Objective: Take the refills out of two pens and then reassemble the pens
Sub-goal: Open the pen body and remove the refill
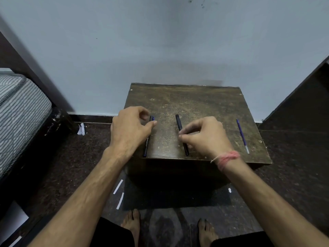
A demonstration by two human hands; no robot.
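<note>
Sitting before a small worn wooden table (pixel 204 104) set against a pale wall (pixel 160 41), bare feet showing on the dark floor below. Lying on the tabletop: two pens and one loose refill, three slim things in all, roughly parallel and running front to back. Left pen (pixel 147 141) lying at the table's left edge, dark with blue at both ends, carrying a line of pale lettering along its barrel, too small and blurred to read. Middle pen (pixel 179 124) lying near the centre, all dark, showing no writing. Refill (pixel 241 134) lying well apart at the right side of the table, thin and blue-violet with a pale tip at its near end, resting alone with nothing touching it. Left hand (pixel 129 129) hovering over the upper part of the left pen, fingers curled, thumb and forefinger standing a little apart just beside the barrel, not clearly gripping it. Right hand (pixel 204 138) reaching across the middle pen, thumb and forefinger tips drawn together at the barrel about halfway along; hard telling whether actually pinching the pen or only touching it. Wearing a pink thread band (pixel 228 157) around the right wrist. Lying on the floor near the table: a few white paper strips (pixel 118 187), some blank scraps further left. Showing at far left, a striped mattress (pixel 19 111) on a dark frame. No boxes, cups or other holders anywhere on the table.
</note>
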